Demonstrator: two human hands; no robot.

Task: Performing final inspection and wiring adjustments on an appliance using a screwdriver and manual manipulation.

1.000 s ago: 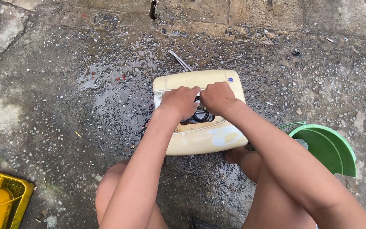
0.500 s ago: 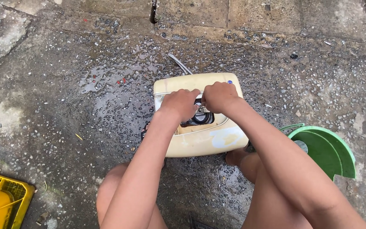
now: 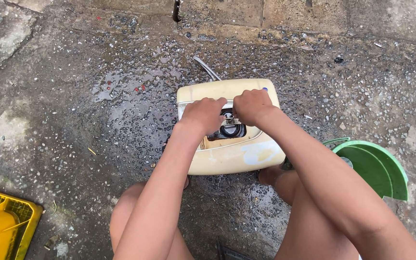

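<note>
My left hand point(image 3: 207, 113) and right hand point(image 3: 250, 105) are both fisted tight on the dark fitting point(image 3: 231, 128) in the cream casing point(image 3: 232, 154), mid-ground on wet concrete; it looks seated, so little seems done.

Fingertips of left hand point(image 3: 204, 114) and right hand point(image 3: 251, 106) concealed against cream casing point(image 3: 232, 154), grasped item undetermined, dark round part point(image 3: 231, 129) partly covered, yellow crate point(image 3: 1, 226) cropped at left and bottom edges, green bucket point(image 3: 376, 166) partly masked by right forearm.
</note>
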